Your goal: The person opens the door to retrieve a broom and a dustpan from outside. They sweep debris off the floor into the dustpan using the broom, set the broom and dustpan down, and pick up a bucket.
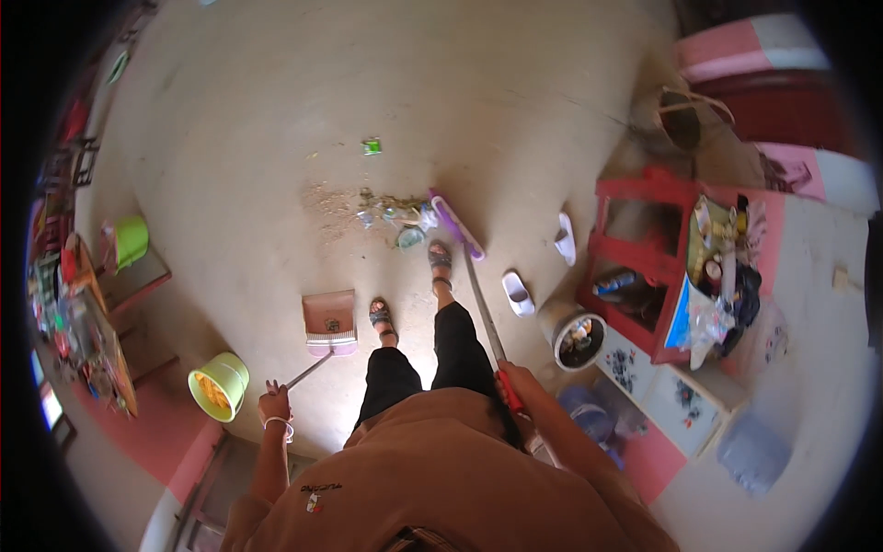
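Note:
My left hand [273,403] is closed round the thin handle of a pink dustpan [328,317], which rests on the floor left of my feet with a little debris in it. In my right hand [521,385] is the red grip of a long-handled broom [481,304]. Its purple head [454,225] stands on the floor ahead of my right foot. Against the head's left side lies a heap of litter [395,210], with crumbs, leafy bits and crumpled plastic. A clear plastic piece [410,237] lies at the heap's near edge. Farther off is a green wrapper [372,146].
White slippers [518,293] lie to the right, beside a bin [572,337] holding rubbish. Behind them stands a red cabinet [635,258] with a cluttered top. On the left are a yellow-green bucket [218,386], a green bucket [130,241] and a crowded wooden table [106,322].

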The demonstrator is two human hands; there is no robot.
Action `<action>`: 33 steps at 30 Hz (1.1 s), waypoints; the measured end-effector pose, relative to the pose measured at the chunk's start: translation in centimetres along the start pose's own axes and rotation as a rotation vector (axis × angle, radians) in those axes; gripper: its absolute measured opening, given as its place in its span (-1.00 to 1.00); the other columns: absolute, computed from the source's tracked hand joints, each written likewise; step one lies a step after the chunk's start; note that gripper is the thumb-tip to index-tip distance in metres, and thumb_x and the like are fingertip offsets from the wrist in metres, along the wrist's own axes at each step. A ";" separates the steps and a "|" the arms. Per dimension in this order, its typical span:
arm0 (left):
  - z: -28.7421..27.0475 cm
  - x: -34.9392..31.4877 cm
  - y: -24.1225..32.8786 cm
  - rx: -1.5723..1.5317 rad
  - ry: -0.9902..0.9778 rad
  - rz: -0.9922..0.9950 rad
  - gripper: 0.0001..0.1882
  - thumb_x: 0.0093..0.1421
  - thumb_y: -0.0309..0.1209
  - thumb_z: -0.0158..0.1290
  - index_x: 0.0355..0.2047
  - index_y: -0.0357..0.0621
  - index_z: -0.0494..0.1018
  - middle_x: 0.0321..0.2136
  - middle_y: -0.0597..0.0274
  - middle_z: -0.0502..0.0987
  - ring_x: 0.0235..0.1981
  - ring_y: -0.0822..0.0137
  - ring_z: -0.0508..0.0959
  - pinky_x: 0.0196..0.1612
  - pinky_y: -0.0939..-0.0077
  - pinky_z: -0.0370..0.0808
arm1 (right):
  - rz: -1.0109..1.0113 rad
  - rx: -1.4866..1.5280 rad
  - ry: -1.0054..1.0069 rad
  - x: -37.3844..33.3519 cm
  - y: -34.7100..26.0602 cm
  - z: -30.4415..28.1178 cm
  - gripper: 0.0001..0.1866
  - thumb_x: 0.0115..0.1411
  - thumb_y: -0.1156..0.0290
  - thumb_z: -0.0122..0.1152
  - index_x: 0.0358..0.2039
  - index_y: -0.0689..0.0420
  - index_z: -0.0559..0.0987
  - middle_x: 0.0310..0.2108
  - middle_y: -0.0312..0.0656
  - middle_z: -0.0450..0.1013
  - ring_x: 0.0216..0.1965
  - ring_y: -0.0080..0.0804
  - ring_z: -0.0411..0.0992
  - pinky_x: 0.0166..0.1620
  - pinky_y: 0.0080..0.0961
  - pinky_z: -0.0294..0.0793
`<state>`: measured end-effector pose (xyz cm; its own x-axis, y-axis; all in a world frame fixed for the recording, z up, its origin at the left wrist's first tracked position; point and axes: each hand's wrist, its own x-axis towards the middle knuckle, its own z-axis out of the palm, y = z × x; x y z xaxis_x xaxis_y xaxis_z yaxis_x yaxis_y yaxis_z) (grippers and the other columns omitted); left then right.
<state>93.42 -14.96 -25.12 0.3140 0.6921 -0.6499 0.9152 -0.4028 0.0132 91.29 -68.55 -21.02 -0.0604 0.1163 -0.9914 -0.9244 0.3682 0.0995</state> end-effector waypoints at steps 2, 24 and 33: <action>0.0 -0.8 -0.4 0.094 0.055 0.032 -0.64 -0.03 -0.17 0.02 -0.63 -0.30 0.45 -0.69 0.06 0.43 -0.66 0.19 0.45 -0.58 0.33 0.38 | -0.066 -0.121 0.007 0.0 -2.3 0.9 -0.62 0.17 0.02 -0.09 -0.47 0.12 0.35 -0.72 -0.24 0.27 -0.78 -0.45 0.24 -0.72 -0.52 0.29; 5.9 -12.2 -6.8 0.036 0.179 -0.264 -0.57 0.02 -0.09 0.02 -0.60 -0.31 0.48 -0.64 -0.14 0.48 -0.53 -0.08 0.52 -0.38 0.18 0.44 | -0.314 -1.320 0.168 20.6 -29.6 11.8 -0.50 0.22 -0.02 -0.20 -0.65 0.14 0.34 -0.81 -0.16 0.30 -0.83 -0.29 0.31 -0.73 -0.30 0.32; 4.3 -10.8 -10.1 -0.079 0.149 -0.254 -0.63 0.01 -0.13 0.04 -0.61 -0.25 0.50 -0.63 -0.09 0.49 -0.52 -0.05 0.51 -0.37 0.19 0.46 | -0.253 -1.457 0.272 1.9 -21.5 7.8 -0.55 0.16 -0.01 -0.09 -0.58 0.15 0.38 -0.76 -0.23 0.27 -0.78 -0.40 0.27 -0.74 -0.38 0.25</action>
<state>79.69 -20.91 -21.46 0.1005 0.8474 -0.5214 0.9842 -0.1613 -0.0725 114.02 -69.06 -24.42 0.2384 -0.0384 -0.9704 -0.4651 -0.8817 -0.0794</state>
